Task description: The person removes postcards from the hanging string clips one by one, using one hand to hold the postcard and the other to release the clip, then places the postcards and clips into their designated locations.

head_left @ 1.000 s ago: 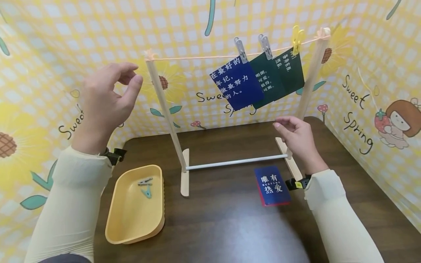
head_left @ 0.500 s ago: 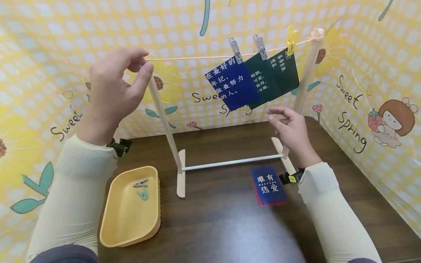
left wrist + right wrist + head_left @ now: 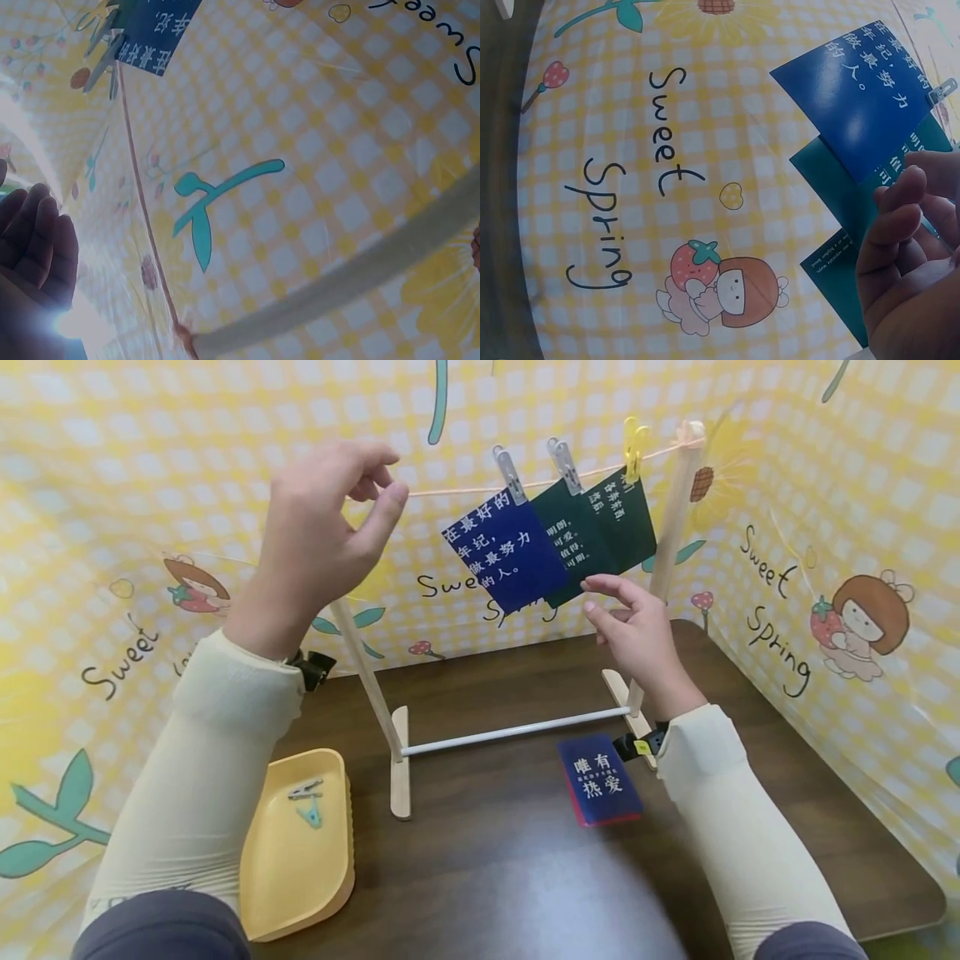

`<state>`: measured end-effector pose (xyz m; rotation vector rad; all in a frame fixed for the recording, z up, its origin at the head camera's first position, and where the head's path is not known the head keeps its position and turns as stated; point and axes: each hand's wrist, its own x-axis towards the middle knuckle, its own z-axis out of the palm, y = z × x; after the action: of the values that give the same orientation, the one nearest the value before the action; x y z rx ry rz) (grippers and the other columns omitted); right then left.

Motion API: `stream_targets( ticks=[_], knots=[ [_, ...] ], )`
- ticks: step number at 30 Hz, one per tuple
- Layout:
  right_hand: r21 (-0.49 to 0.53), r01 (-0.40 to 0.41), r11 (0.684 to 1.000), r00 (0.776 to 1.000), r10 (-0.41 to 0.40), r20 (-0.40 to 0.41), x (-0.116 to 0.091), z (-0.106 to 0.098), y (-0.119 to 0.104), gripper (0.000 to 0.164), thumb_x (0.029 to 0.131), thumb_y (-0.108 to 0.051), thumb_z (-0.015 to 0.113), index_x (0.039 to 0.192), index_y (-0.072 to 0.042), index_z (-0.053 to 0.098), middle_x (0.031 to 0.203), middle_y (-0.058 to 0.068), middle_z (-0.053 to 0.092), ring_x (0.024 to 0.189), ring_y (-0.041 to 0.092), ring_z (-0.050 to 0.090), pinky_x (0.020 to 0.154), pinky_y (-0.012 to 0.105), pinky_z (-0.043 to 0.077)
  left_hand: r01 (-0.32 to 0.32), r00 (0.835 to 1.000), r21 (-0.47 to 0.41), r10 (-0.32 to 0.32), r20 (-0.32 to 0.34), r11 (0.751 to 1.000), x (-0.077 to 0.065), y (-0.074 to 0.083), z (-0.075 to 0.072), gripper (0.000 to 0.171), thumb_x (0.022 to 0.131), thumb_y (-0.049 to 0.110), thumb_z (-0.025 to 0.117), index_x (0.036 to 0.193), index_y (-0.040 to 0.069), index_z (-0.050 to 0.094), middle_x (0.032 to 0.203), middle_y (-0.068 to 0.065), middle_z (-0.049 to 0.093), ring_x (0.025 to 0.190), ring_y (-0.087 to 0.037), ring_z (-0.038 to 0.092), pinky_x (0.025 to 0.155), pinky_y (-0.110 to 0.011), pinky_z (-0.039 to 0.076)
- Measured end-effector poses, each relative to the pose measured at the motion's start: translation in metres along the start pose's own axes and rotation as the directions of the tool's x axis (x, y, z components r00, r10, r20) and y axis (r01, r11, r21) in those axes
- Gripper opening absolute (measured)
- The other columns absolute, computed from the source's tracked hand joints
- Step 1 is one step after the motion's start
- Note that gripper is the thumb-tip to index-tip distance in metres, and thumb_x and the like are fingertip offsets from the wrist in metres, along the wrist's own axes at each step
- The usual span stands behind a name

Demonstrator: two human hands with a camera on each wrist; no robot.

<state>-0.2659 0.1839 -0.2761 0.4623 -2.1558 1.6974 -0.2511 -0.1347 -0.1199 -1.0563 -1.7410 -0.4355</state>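
Note:
My left hand (image 3: 322, 535) is raised by the left end of a string line (image 3: 450, 492), fingers loosely bent and holding nothing. The left wrist view shows its fingers (image 3: 37, 240) apart from the string. Three cards hang overlapping and tilted: a blue card (image 3: 506, 556), a green card (image 3: 557, 522) and another green card (image 3: 633, 518). Two clear clothespins (image 3: 510, 475) and a yellow clothespin (image 3: 636, 447) pin them. My right hand (image 3: 637, 635), loosely bent with nothing in it, is just below the green cards; whether it touches them I cannot tell.
The line stretches between wooden posts (image 3: 367, 677) joined by a white bar (image 3: 517, 729). A yellow basket (image 3: 300, 893) at front left holds a grey clothespin (image 3: 306, 789) and a teal clothespin (image 3: 311, 814). Blue and red cards (image 3: 600, 781) lie stacked on the dark table (image 3: 465, 860).
My left hand has risen and moved right, past the left post's top to the string. My right hand has moved up and left toward the hanging cards. The view has shifted slightly.

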Motion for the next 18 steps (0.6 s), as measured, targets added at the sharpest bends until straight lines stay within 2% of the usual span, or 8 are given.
stream_targets(
  ticks=[4,6,8,11,14,16,18],
  knots=[
    [0.01,0.007,1.0,1.0,-0.007,-0.002,0.003,0.002,-0.003,0.035,0.096,-0.018,0.064,0.13,-0.011,0.061,0.129,0.002,0.06,0.059,0.026,0.053,0.056,0.027,0.046,0.073,0.995,-0.014,-0.072,0.064,0.997,0.005,0.003,0.01,0.025,0.095,0.016,0.061,0.111,-0.003,0.066,0.09,-0.014,0.067,0.08,-0.027,0.06,0.076,-0.034,0.05],
    [0.018,0.003,1.0,1.0,-0.003,-0.002,0.005,0.004,-0.005,0.036,0.096,-0.018,0.064,0.131,-0.012,0.06,0.131,0.001,0.058,0.059,0.024,0.053,0.057,0.028,0.046,0.128,0.984,0.001,-0.127,0.124,0.992,0.008,0.004,0.013,0.031,0.096,0.02,0.06,0.116,-0.003,0.065,0.095,-0.015,0.067,0.085,-0.028,0.06,0.079,-0.036,0.049],
    [0.025,-0.006,1.0,1.0,0.006,0.001,0.007,0.007,-0.007,0.037,0.096,-0.017,0.064,0.132,-0.013,0.06,0.133,0.0,0.057,0.058,0.023,0.054,0.057,0.028,0.046,0.191,0.961,0.025,-0.192,0.196,0.981,0.011,0.004,0.017,0.036,0.097,0.025,0.059,0.121,-0.002,0.062,0.103,-0.015,0.066,0.092,-0.028,0.059,0.084,-0.036,0.048],
    [0.024,-0.022,0.999,1.0,0.022,0.002,0.008,0.01,-0.008,0.037,0.096,-0.018,0.064,0.133,-0.015,0.059,0.134,-0.001,0.055,0.058,0.02,0.054,0.058,0.029,0.046,0.273,0.912,0.064,-0.28,0.299,0.96,0.014,0.004,0.022,0.044,0.098,0.032,0.058,0.128,0.0,0.058,0.114,-0.015,0.064,0.101,-0.028,0.058,0.09,-0.037,0.045],
    [0.024,-0.024,0.999,1.0,0.024,-0.005,0.009,0.01,-0.008,0.037,0.096,-0.019,0.064,0.132,-0.014,0.06,0.134,-0.001,0.056,0.057,0.019,0.053,0.058,0.029,0.046,0.329,0.871,0.083,-0.336,0.359,0.941,0.017,0.003,0.029,0.049,0.098,0.037,0.057,0.132,0.002,0.055,0.121,-0.012,0.061,0.108,-0.026,0.056,0.094,-0.037,0.043],
    [0.029,-0.023,0.999,1.0,0.023,-0.011,0.01,0.01,-0.009,0.038,0.096,-0.019,0.065,0.132,-0.014,0.06,0.134,-0.001,0.055,0.057,0.019,0.053,0.058,0.027,0.046,0.341,0.861,0.087,-0.348,0.371,0.936,0.019,0.003,0.033,0.051,0.098,0.039,0.057,0.133,0.003,0.054,0.123,-0.011,0.061,0.11,-0.025,0.055,0.095,-0.037,0.042],
    [0.03,-0.019,0.999,1.0,0.02,-0.015,0.011,0.01,-0.009,0.038,0.095,-0.018,0.065,0.132,-0.013,0.059,0.134,-0.001,0.055,0.056,0.019,0.052,0.058,0.027,0.047,0.346,0.86,0.082,-0.35,0.372,0.935,0.021,0.002,0.037,0.051,0.097,0.039,0.057,0.133,0.003,0.054,0.123,-0.011,0.061,0.111,-0.024,0.054,0.096,-0.036,0.041]
  ],
)
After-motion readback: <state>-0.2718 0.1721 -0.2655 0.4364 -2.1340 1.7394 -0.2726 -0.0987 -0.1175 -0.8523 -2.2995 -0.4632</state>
